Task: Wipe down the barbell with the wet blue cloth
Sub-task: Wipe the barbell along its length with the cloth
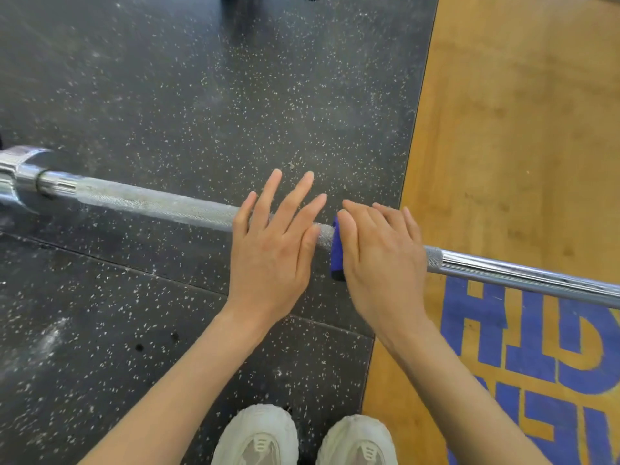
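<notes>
- Across the dark rubber floor in front of you, the barbell lay running from its sleeve at far left to the smooth chrome stretch at right, over the wooden platform.
- Your right hand lay flat over the cloth, fingers straight and close together, pressing it on the bar; only a blue edge showed at the thumb side, so I cannot tell how far it wrapped round. That flat press probably kept the wet cloth tight on the knurling.
- Your left hand rested on the bar just beside the cloth, fingers spread wide and straight, holding nothing; I judge it steadied the bar against rolling.
- To the left, a long chalky run of bar lay bare up to the sleeve, open for a stroke once the left hand lifted.
- To the right, the bar ran out of view, unobstructed.
- Your shoes stood near the bar's near side, just at the platform's edge.
</notes>
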Motion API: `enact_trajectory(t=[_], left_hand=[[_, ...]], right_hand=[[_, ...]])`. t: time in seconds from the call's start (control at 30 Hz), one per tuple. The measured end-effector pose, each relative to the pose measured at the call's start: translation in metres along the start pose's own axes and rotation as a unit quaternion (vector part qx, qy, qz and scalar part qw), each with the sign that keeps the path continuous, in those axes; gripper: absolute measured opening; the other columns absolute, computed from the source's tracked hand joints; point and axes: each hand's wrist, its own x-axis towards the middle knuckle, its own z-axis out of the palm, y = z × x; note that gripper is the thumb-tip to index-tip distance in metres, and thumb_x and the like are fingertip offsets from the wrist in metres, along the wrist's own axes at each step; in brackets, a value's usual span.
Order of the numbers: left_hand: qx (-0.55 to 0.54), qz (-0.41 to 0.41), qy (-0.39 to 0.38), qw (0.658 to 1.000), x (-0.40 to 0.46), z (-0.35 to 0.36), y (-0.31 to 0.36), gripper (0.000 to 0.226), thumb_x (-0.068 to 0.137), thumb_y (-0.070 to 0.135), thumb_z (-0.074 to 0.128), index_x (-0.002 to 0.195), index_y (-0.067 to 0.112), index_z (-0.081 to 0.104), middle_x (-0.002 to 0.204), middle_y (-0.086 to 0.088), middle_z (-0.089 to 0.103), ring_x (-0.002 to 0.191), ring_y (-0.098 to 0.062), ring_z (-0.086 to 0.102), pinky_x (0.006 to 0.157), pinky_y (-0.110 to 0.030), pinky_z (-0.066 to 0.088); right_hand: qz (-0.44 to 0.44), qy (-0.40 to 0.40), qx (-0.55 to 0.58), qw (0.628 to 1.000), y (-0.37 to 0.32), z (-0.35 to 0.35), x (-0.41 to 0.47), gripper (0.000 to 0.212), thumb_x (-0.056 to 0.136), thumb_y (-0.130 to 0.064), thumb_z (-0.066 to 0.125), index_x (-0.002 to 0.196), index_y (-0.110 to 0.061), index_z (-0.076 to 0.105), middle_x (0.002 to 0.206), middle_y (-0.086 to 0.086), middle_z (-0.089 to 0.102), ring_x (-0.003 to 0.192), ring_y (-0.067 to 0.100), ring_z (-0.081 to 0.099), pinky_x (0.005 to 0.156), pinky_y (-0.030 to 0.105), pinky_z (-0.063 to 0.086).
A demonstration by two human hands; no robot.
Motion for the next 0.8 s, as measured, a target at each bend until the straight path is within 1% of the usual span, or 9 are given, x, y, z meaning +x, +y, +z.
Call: enact_trajectory(t=[0.07, 0.17, 0.23, 0.3, 0.37, 0.53, 0.63, 0.7, 0.8], left_hand=[[0.005, -0.003, -0.002, 1.0, 0.003, 0.001, -0.001, 0.056, 0.111, 0.036, 0.013, 0.142, 0.022, 0.058, 0.159, 0.005, 0.042, 0.153, -0.026, 0.024, 0.123, -0.038, 0.01], [0.007, -0.01, -0.005, 1.0, 0.01, 0.001, -0.001, 0.056, 0.11, 0.036, 0.015, 0.135, 0.02, 0.063, 0.155, 0.003, 0.048, 0.15, -0.026, 0.032, 0.12, -0.04, 0.017], [0.006, -0.011, -0.007, 1.0, 0.015, 0.002, -0.001, 0.052, 0.109, 0.034, 0.02, 0.132, 0.02, 0.065, 0.151, 0.003, 0.052, 0.148, -0.026, 0.036, 0.118, -0.042, 0.022], [0.003, -0.011, -0.009, 1.0, 0.021, 0.002, -0.002, 0.049, 0.108, 0.032, 0.024, 0.128, 0.018, 0.066, 0.147, 0.001, 0.056, 0.145, -0.027, 0.04, 0.116, -0.043, 0.024], [0.001, -0.01, -0.016, 1.0, 0.028, 0.002, -0.005, 0.047, 0.107, 0.03, 0.026, 0.125, 0.018, 0.067, 0.142, 0.001, 0.06, 0.142, -0.027, 0.044, 0.114, -0.042, 0.025], [0.015, 0.007, -0.033, 0.999, 0.046, 0.002, -0.01, 0.047, 0.105, 0.031, 0.028, 0.116, 0.02, 0.072, 0.128, 0.001, 0.069, 0.13, -0.025, 0.056, 0.107, -0.038, 0.029], [0.02, 0.028, -0.034, 0.999, 0.056, 0.0, -0.013, 0.046, 0.103, 0.031, 0.029, 0.108, 0.02, 0.074, 0.116, 0.002, 0.073, 0.118, -0.026, 0.063, 0.1, -0.034, 0.028], [0.012, 0.031, -0.066, 0.997, 0.061, 0.0, -0.015, 0.051, 0.104, 0.034, 0.024, 0.119, 0.021, 0.071, 0.127, 0.003, 0.07, 0.125, -0.024, 0.058, 0.105, -0.034, 0.025], [0.001, 0.027, -0.062, 0.998, 0.057, -0.002, -0.016, 0.054, 0.107, 0.035, 0.019, 0.15, 0.019, 0.048, 0.157, 0.003, 0.045, 0.15, -0.023, 0.032, 0.122, -0.038, 0.01]], right_hand=[[-0.009, 0.016, -0.014, 1.0, -0.001, 0.002, -0.01, 0.049, 0.109, -0.035, 0.026, 0.139, -0.014, 0.059, 0.14, 0.002, 0.06, 0.138, 0.028, 0.048, 0.12, 0.048, 0.025], [-0.076, 0.03, -0.057, 0.995, 0.003, 0.006, -0.041, 0.048, 0.108, -0.03, 0.035, 0.152, -0.012, 0.041, 0.159, 0.005, 0.039, 0.151, 0.028, 0.027, 0.125, 0.05, 0.014], [-0.086, 0.034, -0.057, 0.994, 0.006, 0.007, -0.028, 0.049, 0.109, -0.036, 0.032, 0.15, -0.013, 0.045, 0.156, 0.006, 0.043, 0.149, 0.03, 0.031, 0.125, 0.051, 0.015], [-0.051, 0.037, -0.045, 0.997, 0.003, 0.009, 0.003, 0.05, 0.11, -0.039, 0.027, 0.143, -0.014, 0.055, 0.148, 0.004, 0.054, 0.143, 0.029, 0.041, 0.122, 0.052, 0.021], [-0.021, 0.044, -0.028, 0.998, -0.001, 0.009, 0.016, 0.049, 0.11, -0.037, 0.027, 0.141, -0.014, 0.057, 0.145, 0.003, 0.058, 0.14, 0.028, 0.045, 0.121, 0.052, 0.023], [-0.103, 0.039, -0.098, 0.989, 0.015, 0.016, -0.02, 0.051, 0.108, -0.029, 0.037, 0.157, -0.013, 0.032, 0.163, 0.005, 0.031, 0.153, 0.029, 0.022, 0.125, 0.053, 0.015], [-0.08, 0.059, -0.08, 0.992, 0.013, 0.015, 0.021, 0.052, 0.111, -0.037, 0.026, 0.152, -0.01, 0.042, 0.158, 0.006, 0.041, 0.15, 0.03, 0.03, 0.125, 0.052, 0.015], [-0.049, 0.067, -0.061, 0.995, 0.007, 0.015, 0.034, 0.052, 0.111, -0.037, 0.023, 0.149, -0.009, 0.046, 0.155, 0.006, 0.046, 0.149, 0.03, 0.032, 0.124, 0.054, 0.017], [-0.08, 0.057, -0.069, 0.993, 0.015, 0.02, 0.002, 0.05, 0.109, -0.031, 0.035, 0.155, -0.011, 0.036, 0.163, 0.005, 0.033, 0.154, 0.028, 0.021, 0.125, 0.054, 0.014]])
